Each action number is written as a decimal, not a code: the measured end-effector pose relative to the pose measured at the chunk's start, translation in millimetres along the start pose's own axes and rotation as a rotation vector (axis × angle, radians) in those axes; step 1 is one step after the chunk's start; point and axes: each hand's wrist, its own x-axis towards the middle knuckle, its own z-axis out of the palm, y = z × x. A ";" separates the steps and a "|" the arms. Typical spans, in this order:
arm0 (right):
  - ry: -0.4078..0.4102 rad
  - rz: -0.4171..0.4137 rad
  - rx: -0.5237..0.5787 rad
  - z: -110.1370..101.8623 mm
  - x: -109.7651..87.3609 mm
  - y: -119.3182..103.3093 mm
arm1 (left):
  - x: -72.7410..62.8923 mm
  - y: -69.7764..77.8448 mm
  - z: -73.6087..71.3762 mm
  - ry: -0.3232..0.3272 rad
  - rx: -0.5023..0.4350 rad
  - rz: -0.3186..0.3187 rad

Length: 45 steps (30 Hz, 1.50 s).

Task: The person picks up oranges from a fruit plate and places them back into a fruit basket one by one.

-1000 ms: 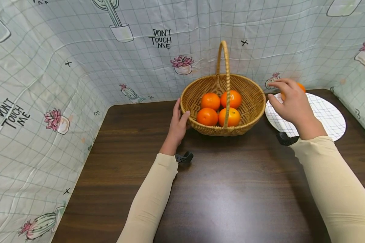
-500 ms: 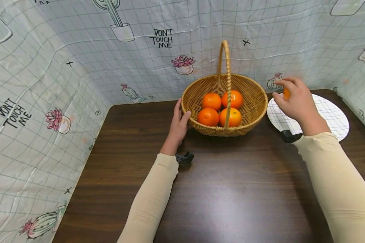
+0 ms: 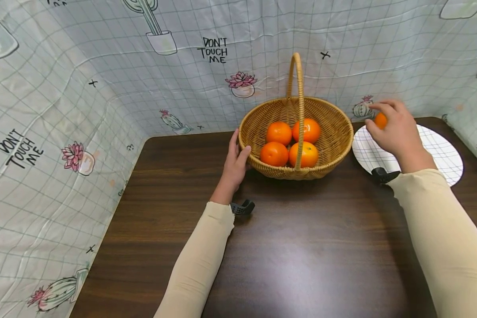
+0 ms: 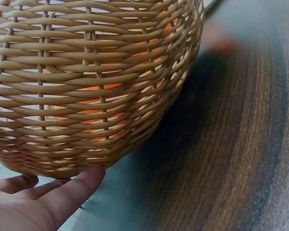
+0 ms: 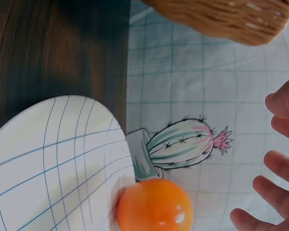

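In the head view, a wicker basket (image 3: 342, 132) with an arched handle holds several oranges (image 3: 273, 154). My left hand (image 3: 233, 165) touches the left side of the basket. In the left wrist view its thumb and fingers (image 4: 74, 195) lie against the low outer weave. My right hand (image 3: 399, 134) hovers over the white, blue-lined plate (image 3: 445, 154) at the right. One orange (image 5: 155, 207) is at the plate's edge, partly hidden by that hand in the head view. The right wrist view shows the right fingers (image 5: 282, 190) spread apart from this orange.
The dark wooden table (image 3: 175, 176) lies under the basket and plate. A patterned cloth (image 3: 258, 48) with cactus drawings hangs behind and along the sides. The basket's upright handle (image 3: 300, 110) crosses over its opening.
My right hand has shifted a little to the right over the plate, uncovering the orange's left side. My left hand has stayed at the basket. The head view has turned slightly left.
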 end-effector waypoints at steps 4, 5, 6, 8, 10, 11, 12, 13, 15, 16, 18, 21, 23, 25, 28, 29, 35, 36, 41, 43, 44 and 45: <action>-0.017 0.015 -0.014 0.4 3.8 4.8 | -0.2 -1.0 0.2 0.021 0.010 0.015; -0.022 0.016 -0.017 0.3 4.8 5.7 | -0.2 -1.1 0.0 0.023 0.006 0.017; -0.031 0.020 -0.022 0.3 5.5 6.7 | -0.3 -1.0 -0.2 0.024 0.003 0.019; -0.045 0.027 -0.032 -0.2 7.2 8.0 | -0.6 -0.8 -0.8 0.026 -0.001 0.018; -0.058 0.035 -0.040 -1.0 8.8 9.4 | -0.8 -0.3 -1.4 0.028 -0.004 0.016; -0.064 0.040 -0.043 -1.3 9.6 10.0 | -1.0 -0.2 -1.7 0.029 -0.004 0.016; -0.072 0.048 -0.046 -1.6 10.3 10.8 | -1.1 -0.1 -2.1 0.030 -0.003 0.015; -0.076 0.053 -0.050 -1.9 11.2 11.6 | -1.3 0.0 -2.5 0.029 -0.003 0.015; -0.083 0.063 -0.054 -2.0 13.1 13.8 | -1.3 0.2 -2.9 0.027 0.000 0.015; -0.088 0.069 -0.057 -2.0 13.9 15.0 | -1.4 0.3 -3.1 0.027 0.002 0.016; -0.100 0.086 -0.065 -1.4 15.4 18.1 | -1.5 0.5 -3.2 0.026 0.004 0.015; -0.112 0.107 -0.077 0.1 17.3 23.4 | -1.7 0.9 -2.8 0.026 0.011 0.013; -0.121 0.123 -0.082 1.2 17.8 27.2 | -1.3 0.3 -2.5 0.024 0.012 0.015; -0.127 0.141 -0.084 2.3 17.8 31.0 | -0.7 -0.7 -2.1 0.022 0.012 0.019; -0.138 0.160 -0.088 3.7 16.8 37.8 | -0.3 -2.0 -1.5 0.019 0.024 0.019; -0.140 0.163 -0.090 3.9 16.4 39.8 | -0.5 -2.2 -1.2 0.019 0.029 0.017; -0.159 0.187 -0.097 4.7 17.9 47.5 | -1.2 -1.8 -0.9 0.024 0.037 0.013; -0.168 0.195 -0.099 4.7 18.5 48.1 | -1.3 -1.4 -1.1 0.024 0.034 0.014; -0.223 0.212 -0.122 5.6 20.3 51.4 | -0.9 -1.4 -2.2 0.024 0.026 0.011; -0.236 0.214 -0.132 6.4 20.9 52.2 | -0.6 -2.2 -2.8 0.025 0.023 0.009; -0.239 0.213 -0.134 6.9 21.4 52.6 | -0.7 -2.3 -3.0 0.026 0.020 0.008; -0.241 0.214 -0.136 7.4 21.8 53.1 | -0.9 -2.5 -3.2 0.026 0.018 0.007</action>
